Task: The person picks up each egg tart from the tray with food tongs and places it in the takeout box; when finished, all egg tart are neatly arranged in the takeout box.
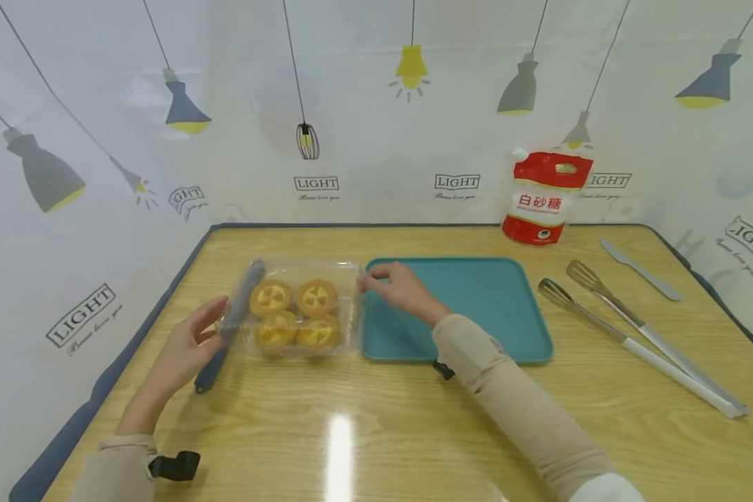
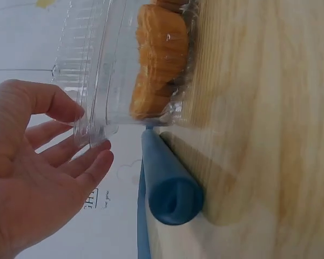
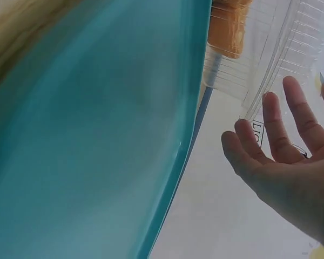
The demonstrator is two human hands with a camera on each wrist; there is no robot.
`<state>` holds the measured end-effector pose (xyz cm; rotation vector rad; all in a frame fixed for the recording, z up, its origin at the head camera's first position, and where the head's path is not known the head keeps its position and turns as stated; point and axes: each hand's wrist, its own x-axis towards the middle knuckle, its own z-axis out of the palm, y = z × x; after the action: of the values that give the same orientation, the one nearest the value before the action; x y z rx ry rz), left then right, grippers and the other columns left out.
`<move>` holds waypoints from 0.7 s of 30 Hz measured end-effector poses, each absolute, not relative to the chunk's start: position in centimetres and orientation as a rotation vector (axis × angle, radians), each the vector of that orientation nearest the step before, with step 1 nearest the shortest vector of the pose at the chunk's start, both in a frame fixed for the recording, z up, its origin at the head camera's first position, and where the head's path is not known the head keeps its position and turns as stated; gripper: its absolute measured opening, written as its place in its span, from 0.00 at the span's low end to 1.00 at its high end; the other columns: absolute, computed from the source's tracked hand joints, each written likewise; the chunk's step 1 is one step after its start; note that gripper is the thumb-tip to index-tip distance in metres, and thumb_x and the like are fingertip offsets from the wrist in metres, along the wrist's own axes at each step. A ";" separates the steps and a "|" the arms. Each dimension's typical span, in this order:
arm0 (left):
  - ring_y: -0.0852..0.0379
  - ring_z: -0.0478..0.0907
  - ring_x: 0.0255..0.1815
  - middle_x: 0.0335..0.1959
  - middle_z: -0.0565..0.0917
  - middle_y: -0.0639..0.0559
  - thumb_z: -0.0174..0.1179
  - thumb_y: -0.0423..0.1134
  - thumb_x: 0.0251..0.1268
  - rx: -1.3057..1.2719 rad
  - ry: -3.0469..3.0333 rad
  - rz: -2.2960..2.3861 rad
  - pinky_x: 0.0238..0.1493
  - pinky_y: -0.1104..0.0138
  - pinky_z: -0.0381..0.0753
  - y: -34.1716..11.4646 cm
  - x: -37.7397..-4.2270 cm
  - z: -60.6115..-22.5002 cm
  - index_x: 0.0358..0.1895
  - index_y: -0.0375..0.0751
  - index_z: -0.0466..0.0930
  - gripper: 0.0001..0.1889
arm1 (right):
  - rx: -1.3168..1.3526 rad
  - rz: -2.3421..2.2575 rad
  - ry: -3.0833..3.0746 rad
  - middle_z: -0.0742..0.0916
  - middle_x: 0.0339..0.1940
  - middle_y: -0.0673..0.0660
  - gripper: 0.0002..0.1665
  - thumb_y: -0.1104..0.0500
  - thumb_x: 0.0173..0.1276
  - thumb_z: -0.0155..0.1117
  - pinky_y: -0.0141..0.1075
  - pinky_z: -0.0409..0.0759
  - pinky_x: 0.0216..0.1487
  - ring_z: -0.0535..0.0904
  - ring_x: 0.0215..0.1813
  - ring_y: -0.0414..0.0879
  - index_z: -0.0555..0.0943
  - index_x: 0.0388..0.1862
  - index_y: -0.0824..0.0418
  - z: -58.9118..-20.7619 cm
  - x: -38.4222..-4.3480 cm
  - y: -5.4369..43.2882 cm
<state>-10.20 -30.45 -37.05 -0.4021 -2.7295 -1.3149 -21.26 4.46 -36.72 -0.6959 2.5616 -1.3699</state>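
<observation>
A clear plastic food box point(image 1: 351, 307) holds several round golden pastries point(image 1: 316, 296), and it looks blurred in the head view. My left hand point(image 1: 185, 345) is at the box's left side. In the left wrist view, that hand's thumb and fingers point(image 2: 100, 167) pinch the corner of the clear rim. At the opposite side, my right hand point(image 1: 404, 289) touches the box's rim with its fingertips. The right wrist view shows those fingers point(image 3: 278, 132) spread and fairly straight, with the thumb apart. Beside the left hand, a blue-handled tool point(image 1: 210, 369) lies partly behind the clear plastic.
Right of the box lies a teal tray point(image 1: 477, 307), under my right forearm. Metal tongs point(image 1: 652, 348) and a pale knife point(image 1: 640, 268) lie at the right. A red and white sugar pouch point(image 1: 539, 202) stands at the back, near the printed wall covering point(image 1: 376, 125).
</observation>
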 end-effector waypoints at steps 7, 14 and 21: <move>0.34 0.65 0.58 0.66 0.62 0.32 0.47 0.21 0.62 -0.341 -2.691 -1.270 0.48 0.49 0.73 -29.9 -9.9 -37.9 0.71 0.35 0.53 0.32 | -0.857 -1.239 2.611 0.81 0.48 0.55 0.11 0.58 0.63 0.65 0.45 0.75 0.53 0.75 0.55 0.54 0.81 0.43 0.60 -36.6 -19.9 4.6; 0.41 0.78 0.44 0.66 0.63 0.33 0.48 0.23 0.64 -0.335 -2.668 -1.269 0.35 0.72 0.76 -30.0 -9.4 -38.3 0.72 0.38 0.54 0.32 | -0.730 -1.193 2.613 0.76 0.57 0.59 0.20 0.55 0.64 0.64 0.39 0.80 0.44 0.78 0.49 0.54 0.78 0.52 0.61 -36.1 -16.4 4.3; 0.56 0.79 0.41 0.66 0.61 0.33 0.47 0.32 0.70 -0.202 -2.709 -1.387 0.35 0.66 0.77 -30.3 -8.8 -38.6 0.70 0.35 0.56 0.26 | -0.577 -1.446 2.266 0.80 0.51 0.58 0.15 0.56 0.68 0.57 0.47 0.79 0.44 0.78 0.51 0.53 0.76 0.52 0.59 -36.9 -13.5 5.0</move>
<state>-8.81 -30.26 -38.58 -0.2018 -2.7085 -1.3870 -13.53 4.99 -36.87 -0.5767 2.2661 -1.4464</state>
